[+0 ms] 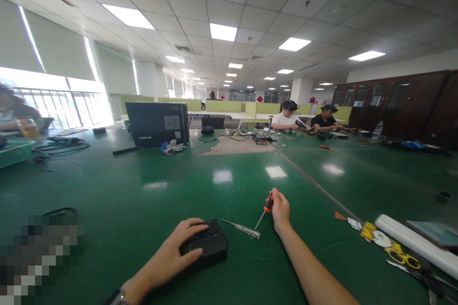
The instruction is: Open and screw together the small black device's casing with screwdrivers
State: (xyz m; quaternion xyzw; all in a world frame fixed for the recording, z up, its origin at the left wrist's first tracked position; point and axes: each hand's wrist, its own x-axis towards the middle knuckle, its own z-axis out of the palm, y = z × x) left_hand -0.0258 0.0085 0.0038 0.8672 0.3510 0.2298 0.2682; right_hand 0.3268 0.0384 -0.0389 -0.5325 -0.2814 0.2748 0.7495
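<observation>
My left hand [182, 243] lies over a black rectangular box [214, 250], with its fingers on the far part and the thumb along the near part. What the box is I cannot make out. My right hand [281, 209] is closed round the black-and-orange handle of a screwdriver [269, 204]. The shaft slants down to the left, its tip close to a slim tester screwdriver [246, 230] with a clear handle. That second tool lies on the green table [229, 200], between the box and my right hand.
Right of me are a white tube [415, 243], yellow-handled scissors [404, 258] and small cut-out pieces. A black computer case [157, 124] stands far left, with gloves [173, 147] beside it. Another screwdriver [327, 147] lies farther back. Two people [288, 119] work across the table.
</observation>
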